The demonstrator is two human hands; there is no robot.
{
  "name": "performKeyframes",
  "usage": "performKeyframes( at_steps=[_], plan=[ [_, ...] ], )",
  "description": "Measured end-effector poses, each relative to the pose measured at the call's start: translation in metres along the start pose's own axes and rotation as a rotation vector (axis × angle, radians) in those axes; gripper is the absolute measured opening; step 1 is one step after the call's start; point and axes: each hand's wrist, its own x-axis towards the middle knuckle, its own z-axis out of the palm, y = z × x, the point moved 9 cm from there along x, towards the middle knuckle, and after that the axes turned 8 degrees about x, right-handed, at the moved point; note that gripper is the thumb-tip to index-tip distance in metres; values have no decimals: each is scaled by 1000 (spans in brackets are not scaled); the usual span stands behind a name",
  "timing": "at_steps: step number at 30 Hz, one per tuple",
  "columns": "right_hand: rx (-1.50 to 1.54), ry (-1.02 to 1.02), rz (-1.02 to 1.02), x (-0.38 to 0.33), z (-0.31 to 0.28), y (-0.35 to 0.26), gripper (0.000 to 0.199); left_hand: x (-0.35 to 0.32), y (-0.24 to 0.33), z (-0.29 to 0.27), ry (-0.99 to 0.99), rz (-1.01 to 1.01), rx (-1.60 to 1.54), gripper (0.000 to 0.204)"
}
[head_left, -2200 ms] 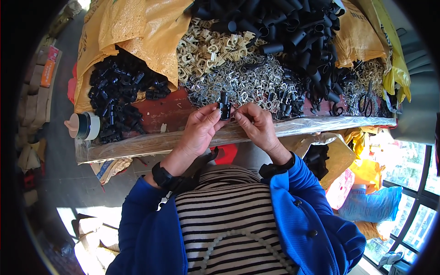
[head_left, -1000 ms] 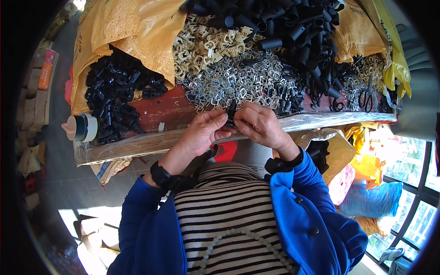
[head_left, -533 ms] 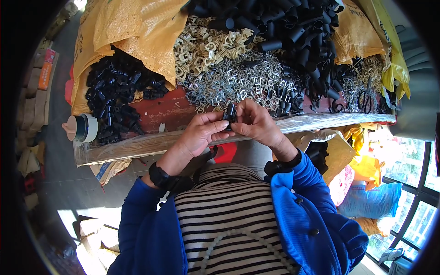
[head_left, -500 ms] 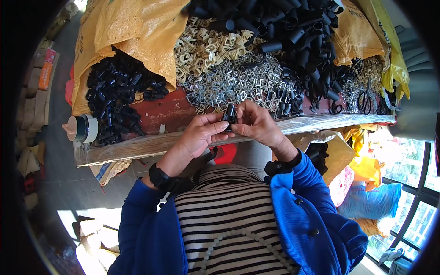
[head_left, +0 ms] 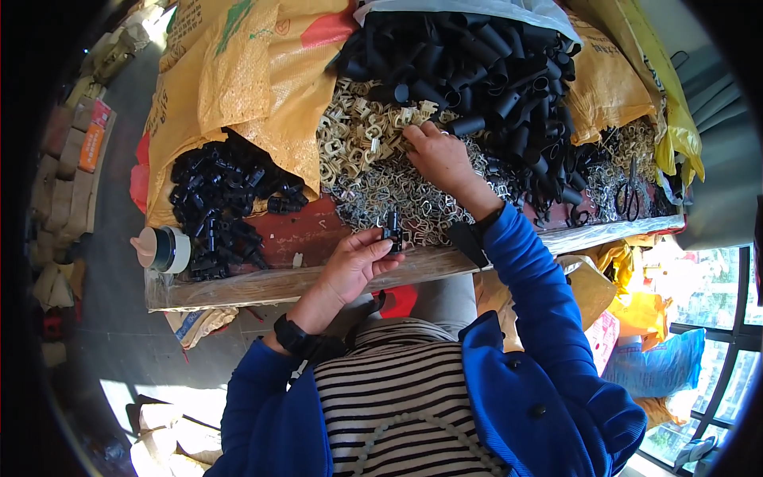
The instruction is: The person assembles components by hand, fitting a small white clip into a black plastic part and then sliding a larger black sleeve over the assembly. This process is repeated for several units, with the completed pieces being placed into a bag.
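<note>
A small black plastic fitting [head_left: 393, 229] stands upright between the thumb and fingers of my left hand [head_left: 356, 266], just over the table's near edge. Stretched farther out, my right hand [head_left: 443, 161] has its bent fingers at the right side of a pile of cream plastic clips [head_left: 362, 127]. Its fingertips are pressed together there; whatever they pinch is hidden. Below that hand spreads a heap of small silvery metal clips [head_left: 397, 195]. Black tubes [head_left: 485, 71] lie in a large pile just beyond it.
More black fittings [head_left: 211, 191] spill from an orange woven sack [head_left: 262, 87] at the left. A pink-lidded cup [head_left: 163, 248] stands on the left corner. Black-handled scissors [head_left: 629, 195] lie at the right, by another orange sack [head_left: 612, 79]. The wooden table edge [head_left: 318, 278] runs before me.
My right hand has left the black fitting and reached forward to the cream clips. The left hand keeps the fitting. The whole view has shifted, showing more of the far side.
</note>
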Motion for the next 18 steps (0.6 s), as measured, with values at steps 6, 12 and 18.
performKeyframes(
  at_steps=[6, 12, 18],
  plan=[
    [459, 100, -48, -25, -10, 4, 21, 0, 0, -9, 1, 36, 4, 19],
    [370, 95, 68, -49, -11, 12, 19, 3, 5, -14, 23, 54, -30, 15],
    [246, 162, -14, -58, -20, 18, 20, 7, -1, -11, 4, 78, 5, 21]
  ],
)
